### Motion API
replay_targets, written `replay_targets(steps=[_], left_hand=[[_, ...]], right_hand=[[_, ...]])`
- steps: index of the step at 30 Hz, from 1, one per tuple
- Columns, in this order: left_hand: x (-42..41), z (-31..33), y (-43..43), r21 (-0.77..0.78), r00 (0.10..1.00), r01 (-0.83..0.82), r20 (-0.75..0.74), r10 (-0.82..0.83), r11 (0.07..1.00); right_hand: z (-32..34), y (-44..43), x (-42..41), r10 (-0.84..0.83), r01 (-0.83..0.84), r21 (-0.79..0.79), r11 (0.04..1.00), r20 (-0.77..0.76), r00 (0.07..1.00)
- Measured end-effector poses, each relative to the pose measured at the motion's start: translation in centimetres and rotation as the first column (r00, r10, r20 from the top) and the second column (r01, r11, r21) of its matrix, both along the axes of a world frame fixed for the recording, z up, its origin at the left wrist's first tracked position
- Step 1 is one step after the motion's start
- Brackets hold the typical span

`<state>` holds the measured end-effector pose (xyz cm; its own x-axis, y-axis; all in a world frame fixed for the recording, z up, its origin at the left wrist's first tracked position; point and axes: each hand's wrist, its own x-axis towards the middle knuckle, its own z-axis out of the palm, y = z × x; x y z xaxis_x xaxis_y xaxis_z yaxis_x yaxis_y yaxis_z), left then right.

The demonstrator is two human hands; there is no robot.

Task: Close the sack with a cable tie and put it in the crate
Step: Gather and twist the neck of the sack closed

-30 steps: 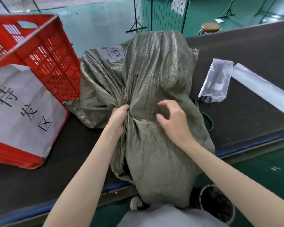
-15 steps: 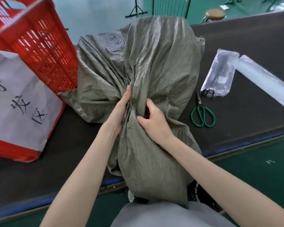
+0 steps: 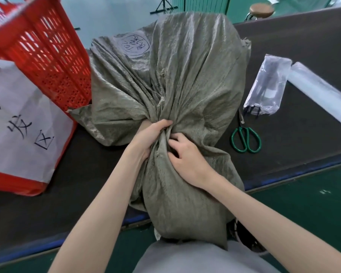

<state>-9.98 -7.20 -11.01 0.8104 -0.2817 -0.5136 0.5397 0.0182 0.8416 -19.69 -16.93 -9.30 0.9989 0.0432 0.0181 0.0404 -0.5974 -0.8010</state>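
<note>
A full grey-green woven sack (image 3: pixel 185 75) lies on the dark table, its loose mouth end hanging over the near edge toward me. My left hand (image 3: pixel 148 134) squeezes the gathered neck from the left. My right hand (image 3: pixel 185 154) presses its fingers into the bunched fabric from the right. A clear plastic bag of black cable ties (image 3: pixel 268 89) lies to the right of the sack. The red plastic crate (image 3: pixel 47 56) stands at the left, with a white paper sign (image 3: pixel 18 125) on its front.
Green-handled scissors (image 3: pixel 246 138) lie between the sack and the table's blue front edge (image 3: pixel 283 174). A long clear plastic roll (image 3: pixel 323 95) lies at the far right. A round stool (image 3: pixel 261 9) stands behind the table. A black bin (image 3: pixel 244 239) sits under the table edge.
My right hand came down from open above the sack to gripping the neck fabric. Both hands now squeeze the neck more tightly and closer to me. The view has shifted down and left.
</note>
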Motion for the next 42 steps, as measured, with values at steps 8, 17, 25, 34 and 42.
replay_targets(steps=[8,17,25,34,42], left_hand=[[-0.4,0.6,-0.9,0.016,0.985,-0.070,0.161,0.067,0.997],[-0.9,0.7,-1.5,0.000,0.980,-0.148,0.132,0.146,0.989],[-1.5,1.8,-0.7,-0.156,0.990,0.097,-0.085,-0.111,0.983],[-0.9,2.0,0.4,-0.272,0.981,0.083,-0.147,-0.127,0.959],[-0.1,1.3,-0.3,0.038,0.990,0.138,-0.023,-0.137,0.990]], right_hand=[[2.5,-3.7,0.5,-0.316,0.299,0.112,0.948,0.185,0.931],[0.5,-4.0,0.5,-0.331,0.369,0.100,0.924,-0.276,0.902],[2.9,-0.9,0.1,-0.225,0.216,0.232,0.949,0.017,0.974],[1.7,1.0,0.1,-0.065,0.062,0.058,0.996,0.060,0.996],[1.8,0.1,-0.4,0.033,-0.032,0.009,0.999,-0.017,0.999]])
